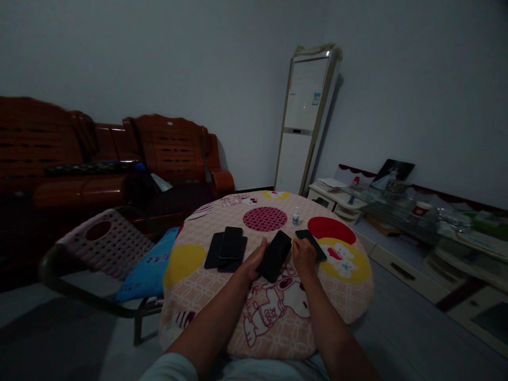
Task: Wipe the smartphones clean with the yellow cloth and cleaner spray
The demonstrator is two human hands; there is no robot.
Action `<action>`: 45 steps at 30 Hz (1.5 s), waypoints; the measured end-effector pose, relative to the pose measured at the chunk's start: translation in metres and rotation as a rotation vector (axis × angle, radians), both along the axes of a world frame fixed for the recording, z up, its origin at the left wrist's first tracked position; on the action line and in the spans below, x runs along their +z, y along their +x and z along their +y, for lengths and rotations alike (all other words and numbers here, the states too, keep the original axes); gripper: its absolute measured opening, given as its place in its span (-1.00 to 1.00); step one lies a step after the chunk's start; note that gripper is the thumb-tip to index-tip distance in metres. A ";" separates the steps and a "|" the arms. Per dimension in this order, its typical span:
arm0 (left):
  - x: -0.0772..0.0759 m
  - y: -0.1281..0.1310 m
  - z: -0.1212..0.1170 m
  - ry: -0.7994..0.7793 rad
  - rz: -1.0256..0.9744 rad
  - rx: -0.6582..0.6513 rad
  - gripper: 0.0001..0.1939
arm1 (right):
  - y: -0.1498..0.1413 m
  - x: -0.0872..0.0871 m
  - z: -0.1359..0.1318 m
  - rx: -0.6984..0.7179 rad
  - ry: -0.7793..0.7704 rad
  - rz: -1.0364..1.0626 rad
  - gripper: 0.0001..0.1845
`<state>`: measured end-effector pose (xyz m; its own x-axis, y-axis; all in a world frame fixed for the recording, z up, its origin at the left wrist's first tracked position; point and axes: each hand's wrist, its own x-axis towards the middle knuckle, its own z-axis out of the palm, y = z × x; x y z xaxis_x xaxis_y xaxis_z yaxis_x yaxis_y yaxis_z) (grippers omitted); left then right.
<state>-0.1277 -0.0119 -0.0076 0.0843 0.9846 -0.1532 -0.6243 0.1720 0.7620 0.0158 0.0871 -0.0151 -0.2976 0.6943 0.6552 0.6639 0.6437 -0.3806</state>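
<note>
- In the head view, a person's left hand reaches forward from a straightened forearm, thumb up, fingers partly closed around the lower left edge of a black phone, which tilts above the round table.
- The right hand curls at the phone's upper right, fingertips drawn together beside a tiny yellowish spot; whether they grip anything is too dim to tell.
- Next to the right hand lies a flat, dark rectangular slab; left of the phone, glossy, round-cornered dark devices overlap in a stack.
- A small white plastic bottle stands upright beyond the phone.
- Beneath spreads a soft-looking pink tablecloth, lattice-patterned with cartoon figures and red and yellow circles.
- At left, a woven-backed chair holds a blue cushion near carved, polished wooden seating.
</note>
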 end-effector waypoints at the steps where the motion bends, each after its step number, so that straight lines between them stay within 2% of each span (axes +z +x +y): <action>1: 0.000 -0.001 0.000 -0.007 -0.013 0.002 -0.29 | 0.001 -0.001 0.000 0.004 -0.006 0.011 -0.72; 6: -0.001 -0.004 0.003 0.008 -0.069 0.014 -0.29 | -0.002 -0.001 -0.003 0.113 0.012 0.078 -0.71; 14: -0.002 -0.007 0.009 -0.045 -0.074 0.320 -0.48 | -0.012 -0.001 -0.026 0.358 -0.036 -0.051 -0.78; 21: -0.011 -0.020 0.014 -0.032 -0.161 0.459 -0.37 | -0.016 0.002 -0.047 0.536 -0.083 -0.112 -0.80; 24: -0.012 -0.021 0.015 0.015 -0.160 0.464 -0.31 | -0.019 0.002 -0.053 0.557 -0.099 -0.124 -0.80; 28: -0.009 -0.013 0.015 0.007 -0.176 0.479 -0.36 | -0.029 0.000 -0.063 0.582 -0.097 -0.141 -0.83; 33: -0.003 -0.003 0.012 -0.018 -0.207 0.347 -0.32 | -0.037 -0.001 -0.070 0.598 -0.077 -0.123 -0.84; 41: -0.005 -0.003 0.013 0.034 -0.194 0.380 -0.35 | -0.028 -0.007 -0.058 0.415 -0.033 -0.101 -0.82; 45: -0.005 -0.002 0.012 0.028 -0.197 0.349 -0.30 | -0.031 -0.007 -0.065 0.522 0.013 -0.130 -0.84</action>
<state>-0.1299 0.0000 -0.0124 -0.2306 0.9629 -0.1400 -0.7763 -0.0953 0.6231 -0.0151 0.0216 -0.0224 -0.6805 0.4243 0.5974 0.2951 0.9050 -0.3065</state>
